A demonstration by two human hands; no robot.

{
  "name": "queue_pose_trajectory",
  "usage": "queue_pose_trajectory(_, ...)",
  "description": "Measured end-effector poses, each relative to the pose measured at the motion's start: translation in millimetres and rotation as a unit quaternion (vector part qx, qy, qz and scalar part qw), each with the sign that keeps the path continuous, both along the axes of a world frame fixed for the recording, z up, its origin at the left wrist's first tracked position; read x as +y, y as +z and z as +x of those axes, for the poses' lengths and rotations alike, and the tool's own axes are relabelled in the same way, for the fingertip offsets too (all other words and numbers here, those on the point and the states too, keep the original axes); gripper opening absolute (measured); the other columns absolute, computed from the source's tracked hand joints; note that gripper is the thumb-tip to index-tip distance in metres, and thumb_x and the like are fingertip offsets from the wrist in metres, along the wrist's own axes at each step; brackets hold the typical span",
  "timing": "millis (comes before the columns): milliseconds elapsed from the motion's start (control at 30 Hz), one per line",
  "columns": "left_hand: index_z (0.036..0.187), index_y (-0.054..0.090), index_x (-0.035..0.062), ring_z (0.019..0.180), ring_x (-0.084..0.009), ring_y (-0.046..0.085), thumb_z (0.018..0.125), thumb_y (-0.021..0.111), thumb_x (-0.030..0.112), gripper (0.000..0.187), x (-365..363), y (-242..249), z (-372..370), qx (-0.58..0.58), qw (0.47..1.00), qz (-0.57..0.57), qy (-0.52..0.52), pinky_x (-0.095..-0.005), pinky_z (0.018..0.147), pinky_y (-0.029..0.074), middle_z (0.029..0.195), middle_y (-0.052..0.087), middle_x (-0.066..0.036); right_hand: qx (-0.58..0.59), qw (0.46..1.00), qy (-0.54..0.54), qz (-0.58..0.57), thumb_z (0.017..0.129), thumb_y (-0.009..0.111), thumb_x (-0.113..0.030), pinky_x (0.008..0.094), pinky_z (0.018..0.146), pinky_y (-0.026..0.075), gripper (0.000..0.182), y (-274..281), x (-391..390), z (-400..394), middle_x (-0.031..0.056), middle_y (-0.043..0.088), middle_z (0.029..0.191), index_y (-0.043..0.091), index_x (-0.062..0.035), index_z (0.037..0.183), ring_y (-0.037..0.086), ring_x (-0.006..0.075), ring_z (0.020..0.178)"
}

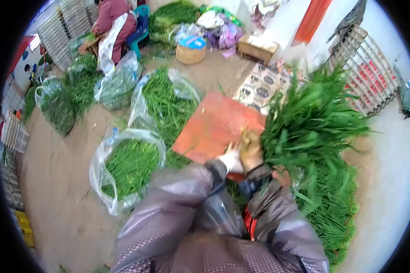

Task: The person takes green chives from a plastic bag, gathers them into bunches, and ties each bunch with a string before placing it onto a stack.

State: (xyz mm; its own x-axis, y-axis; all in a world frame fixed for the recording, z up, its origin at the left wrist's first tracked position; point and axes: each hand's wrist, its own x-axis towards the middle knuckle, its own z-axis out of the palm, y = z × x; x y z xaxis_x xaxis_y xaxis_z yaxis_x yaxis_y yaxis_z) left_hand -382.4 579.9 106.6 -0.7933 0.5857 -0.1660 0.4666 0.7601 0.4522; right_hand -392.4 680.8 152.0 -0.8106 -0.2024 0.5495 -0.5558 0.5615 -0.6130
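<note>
My right hand (251, 148), in a stained yellowish covering, is at the near end of a large bunch of long green leaves (312, 116), probably chives. Its fingers look curled round the stems, though motion blurs them. The leaves fan out to the right, above a pile of more greens (330, 209). Close beside it, my left hand (232, 160) wears a whitish glove. Its fingers are apart and over the near edge of a reddish-orange board (218, 123). The stem ends are mostly hidden by my hands.
Clear plastic bags of greens (134, 166) stand left of the board, with another behind (168, 98). Further back a person (116, 27) sits on a teal chair (141, 29) among greens. A basket (190, 52), a wooden stool (258, 48) and a slatted rack (364, 68) stand beyond.
</note>
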Motion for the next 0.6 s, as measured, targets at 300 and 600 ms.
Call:
queue_pose_trajectory(300,0.142,0.03,-0.0077,0.137,-0.0431,0.034,0.055,0.085,0.051,0.118,-28.1,80.7,4.0,0.206,0.965,0.085,0.139,-0.0535,0.118,0.016,0.137,0.043,-0.031,-0.344,0.592,0.298,-0.666,0.097,0.056,-0.015,0.0197,0.047,0.027,0.014,109.5,-7.9,1.1,-0.004,0.043,0.067,0.059,-0.0014,0.101,0.035,0.0046,0.053)
queue_pose_trajectory(600,0.146,0.031,0.0024,0.116,-0.0346,0.055,0.04,0.095,0.041,0.13,-71.8,59.4,6.2,0.164,0.978,-0.111,0.065,-0.0459,0.102,0.042,0.125,0.056,-0.017,-0.396,0.677,0.148,-0.602,0.093,0.056,-0.013,0.0182,0.049,0.028,0.008,43.8,-22.2,5.3,-0.0072,0.052,0.07,0.063,-0.0125,0.097,0.037,0.0025,0.054)
